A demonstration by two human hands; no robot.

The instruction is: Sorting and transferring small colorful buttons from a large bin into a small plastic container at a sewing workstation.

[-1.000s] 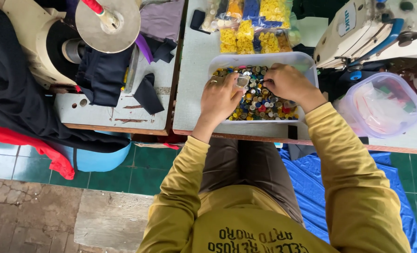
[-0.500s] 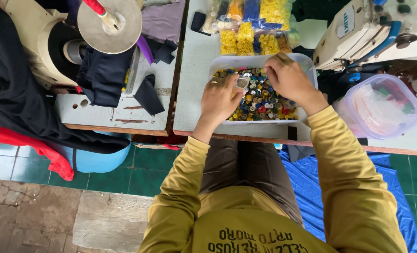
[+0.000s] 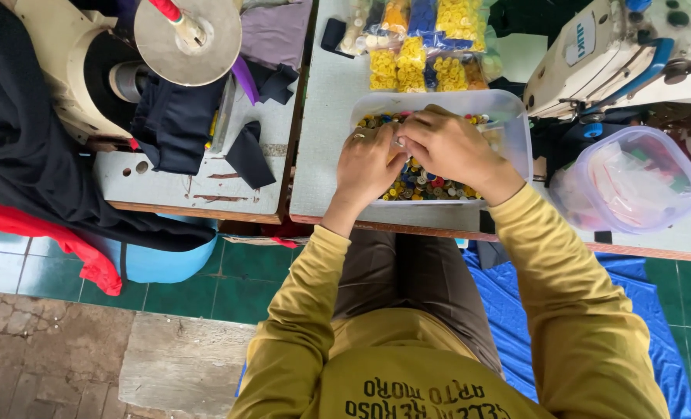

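The right hand (image 3: 448, 147) has drawn back from the tub's far rim to meet the left hand (image 3: 367, 159); both grips pinch one small button (image 3: 399, 143) over the clear tub (image 3: 518, 136) of mixed buttons (image 3: 427, 185) on the tabletop (image 3: 322, 140).

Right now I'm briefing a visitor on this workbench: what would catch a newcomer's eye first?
Probably the clear tub of mixed coloured buttons at the middle of the table, with the left hand and right hand meeting over it. Behind it lie bags of yellow buttons. A round metal disc sits on the machine at the upper left.
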